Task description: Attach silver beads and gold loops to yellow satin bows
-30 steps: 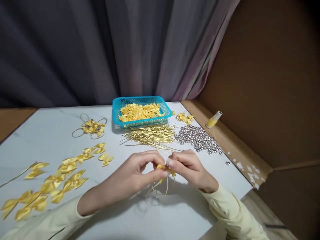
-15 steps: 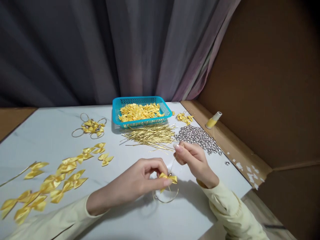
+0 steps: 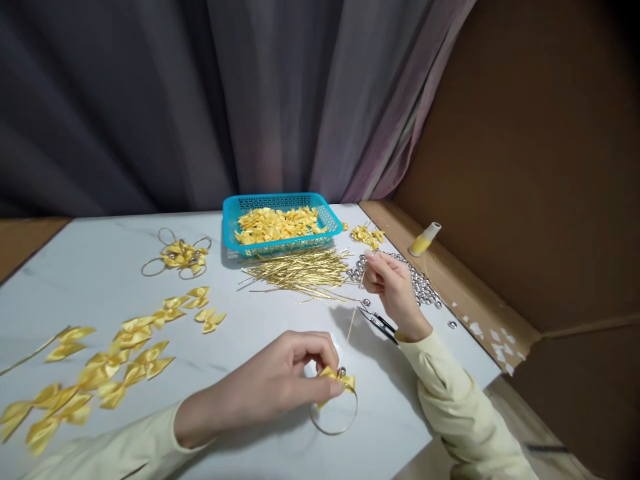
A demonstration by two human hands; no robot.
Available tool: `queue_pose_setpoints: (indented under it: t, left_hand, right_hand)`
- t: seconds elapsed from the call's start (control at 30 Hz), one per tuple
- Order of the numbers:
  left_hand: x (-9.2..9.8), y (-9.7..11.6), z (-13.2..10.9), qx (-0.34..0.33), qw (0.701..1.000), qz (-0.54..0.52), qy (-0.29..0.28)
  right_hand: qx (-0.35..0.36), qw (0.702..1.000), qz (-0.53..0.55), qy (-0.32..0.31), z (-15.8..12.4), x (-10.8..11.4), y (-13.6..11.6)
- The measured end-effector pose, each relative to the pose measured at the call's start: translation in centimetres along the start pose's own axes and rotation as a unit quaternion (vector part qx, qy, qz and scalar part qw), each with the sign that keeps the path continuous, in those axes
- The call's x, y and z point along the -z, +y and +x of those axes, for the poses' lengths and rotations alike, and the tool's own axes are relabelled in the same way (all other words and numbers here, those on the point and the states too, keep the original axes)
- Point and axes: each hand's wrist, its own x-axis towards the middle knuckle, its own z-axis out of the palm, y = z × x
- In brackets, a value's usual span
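My left hand [image 3: 280,377] pinches a yellow satin bow [image 3: 349,382] between thumb and fingers, near the table's front. A small silver bell [image 3: 342,371] sits at the bow, and a thin gold wire ring [image 3: 334,433] hangs below it. Higher and to the right, my right hand [image 3: 393,287] is closed, its thumb and index finger pinched on a thin thread. A pale length of this thread [image 3: 352,325] shows between the two hands. Black-handled scissors [image 3: 379,323] lie partly under my right wrist.
Behind stands a blue basket [image 3: 231,248] of yellow bows. Gold wires [image 3: 300,270] and silver bells [image 3: 425,291] lie before it. Loose bows [image 3: 135,332] and finished-looking rings with bows [image 3: 183,257] are on the left. A yellow thread spool [image 3: 425,240] stands at right.
My right hand has moved up and away from my left hand, uncovering the scissors. My left hand has lowered slightly with the bow, and the ring hangs lower.
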Motion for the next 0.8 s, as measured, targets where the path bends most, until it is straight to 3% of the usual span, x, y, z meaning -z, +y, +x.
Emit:
queue_pose_setpoints:
  t: [0.27, 0.8]
  left_hand:
    - [-0.1, -0.1, 0.2, -0.012, 1.000, 0.004, 0.003]
    - [0.0, -0.2, 0.2, -0.031, 0.998, 0.047, -0.012]
  right_hand:
    - [-0.006, 0.999, 0.018, 0.046, 1.7, 2.2, 0.6]
    - [-0.120, 0.988, 0.094, -0.018, 2.3, 2.5, 1.7]
